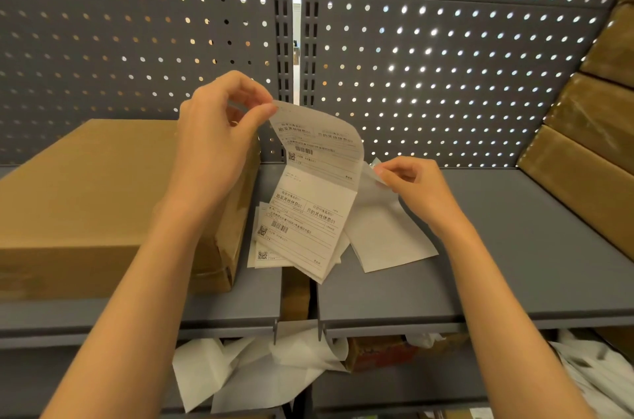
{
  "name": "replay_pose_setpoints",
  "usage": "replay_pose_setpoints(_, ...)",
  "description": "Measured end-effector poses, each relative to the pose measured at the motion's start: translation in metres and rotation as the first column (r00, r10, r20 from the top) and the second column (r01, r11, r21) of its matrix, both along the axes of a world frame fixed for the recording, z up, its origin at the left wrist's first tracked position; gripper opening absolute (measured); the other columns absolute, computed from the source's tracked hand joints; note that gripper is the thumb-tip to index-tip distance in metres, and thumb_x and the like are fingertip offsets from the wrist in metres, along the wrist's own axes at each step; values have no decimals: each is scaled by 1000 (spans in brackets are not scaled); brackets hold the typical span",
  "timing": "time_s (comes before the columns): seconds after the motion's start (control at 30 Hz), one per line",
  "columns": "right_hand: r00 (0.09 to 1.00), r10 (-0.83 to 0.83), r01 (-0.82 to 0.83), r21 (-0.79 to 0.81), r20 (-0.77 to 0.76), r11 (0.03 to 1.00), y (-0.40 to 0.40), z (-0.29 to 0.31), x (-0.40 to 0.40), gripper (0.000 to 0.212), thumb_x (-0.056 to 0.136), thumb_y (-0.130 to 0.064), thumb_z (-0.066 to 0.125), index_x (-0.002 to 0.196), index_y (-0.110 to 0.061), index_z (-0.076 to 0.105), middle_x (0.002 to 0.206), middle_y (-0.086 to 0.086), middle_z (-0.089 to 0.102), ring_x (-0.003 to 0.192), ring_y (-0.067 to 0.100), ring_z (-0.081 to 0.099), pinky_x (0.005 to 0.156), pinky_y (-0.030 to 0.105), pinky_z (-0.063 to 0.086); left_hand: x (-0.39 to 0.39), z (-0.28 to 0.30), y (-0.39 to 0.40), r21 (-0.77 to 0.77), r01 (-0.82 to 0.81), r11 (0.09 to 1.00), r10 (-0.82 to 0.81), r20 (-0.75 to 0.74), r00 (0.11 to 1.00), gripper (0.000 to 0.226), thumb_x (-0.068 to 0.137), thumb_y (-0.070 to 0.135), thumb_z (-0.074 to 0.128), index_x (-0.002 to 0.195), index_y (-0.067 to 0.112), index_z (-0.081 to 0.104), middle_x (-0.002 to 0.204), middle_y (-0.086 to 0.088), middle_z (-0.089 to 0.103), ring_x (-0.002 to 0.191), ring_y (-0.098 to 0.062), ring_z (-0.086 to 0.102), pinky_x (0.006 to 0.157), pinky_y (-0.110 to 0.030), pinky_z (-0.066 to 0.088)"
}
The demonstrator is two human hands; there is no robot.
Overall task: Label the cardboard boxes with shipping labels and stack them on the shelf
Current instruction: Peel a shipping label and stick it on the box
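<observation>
My left hand (219, 130) pinches the top corner of a printed shipping label (319, 140) that curls up from a fan-folded strip of labels (305, 223) lying on the grey shelf (514, 247). My right hand (415, 188) pinches the corner of the white backing sheet (380, 236) beside the label. A flat cardboard box (85, 199) lies on the shelf to the left, partly behind my left forearm.
A stack of cardboard boxes (593, 130) leans at the right end of the shelf. A grey pegboard wall (446, 58) closes the back. On the lower shelf lie crumpled backing sheets (254, 370), a small box (380, 350) and white plastic bags (593, 374).
</observation>
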State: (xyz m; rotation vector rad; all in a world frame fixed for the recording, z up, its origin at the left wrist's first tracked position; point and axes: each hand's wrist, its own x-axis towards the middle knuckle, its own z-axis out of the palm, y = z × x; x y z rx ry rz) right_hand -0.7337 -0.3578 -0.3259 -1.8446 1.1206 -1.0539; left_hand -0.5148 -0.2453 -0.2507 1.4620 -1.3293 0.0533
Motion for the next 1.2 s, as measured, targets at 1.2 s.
replay_pose_setpoints(1.2,994,-103,103,17,-29,994,-2,-14,-12,12,90,-24,60,88,-21,71,91,-1,71,84,14,60,72,26,49,30,8,6,-137,-28,990,20,-60,998,3,87,26,63,88,24,62,85,15,61,81,-15,62,73,-33,51)
